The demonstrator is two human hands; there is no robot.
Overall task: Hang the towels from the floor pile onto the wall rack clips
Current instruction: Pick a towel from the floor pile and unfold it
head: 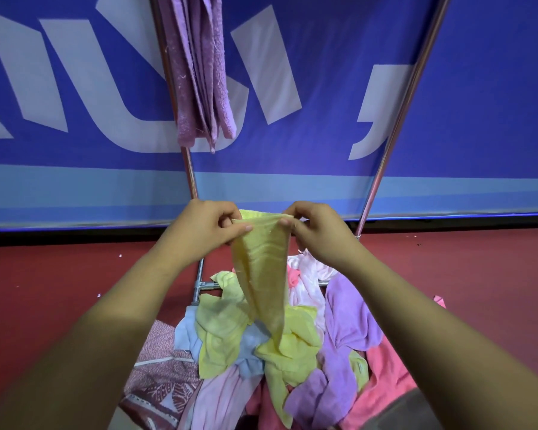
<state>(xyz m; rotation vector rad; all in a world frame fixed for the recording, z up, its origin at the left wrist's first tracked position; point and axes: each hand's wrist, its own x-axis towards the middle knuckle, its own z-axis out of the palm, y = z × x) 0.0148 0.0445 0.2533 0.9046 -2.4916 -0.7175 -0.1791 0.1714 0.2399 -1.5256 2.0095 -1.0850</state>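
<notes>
Below, red floor point(59, 274), towel pile point(348, 321) (pastels), blue banner point(479, 119), yellow towel point(263, 274) pinched

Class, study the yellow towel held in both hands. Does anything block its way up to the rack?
Nothing visible does. A purple towel hangs above the yellow towel, to the left; the space right of it is open. The clips are out of view.

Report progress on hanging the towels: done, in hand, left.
Done: a purple towel hangs at the rack, its clip out of view. In hand: the left hand and right hand pinch the top edge of a yellow towel, its tail trailing into the pile. Left: the floor pile, with many yellow, blue, pink and purple towels.
</notes>
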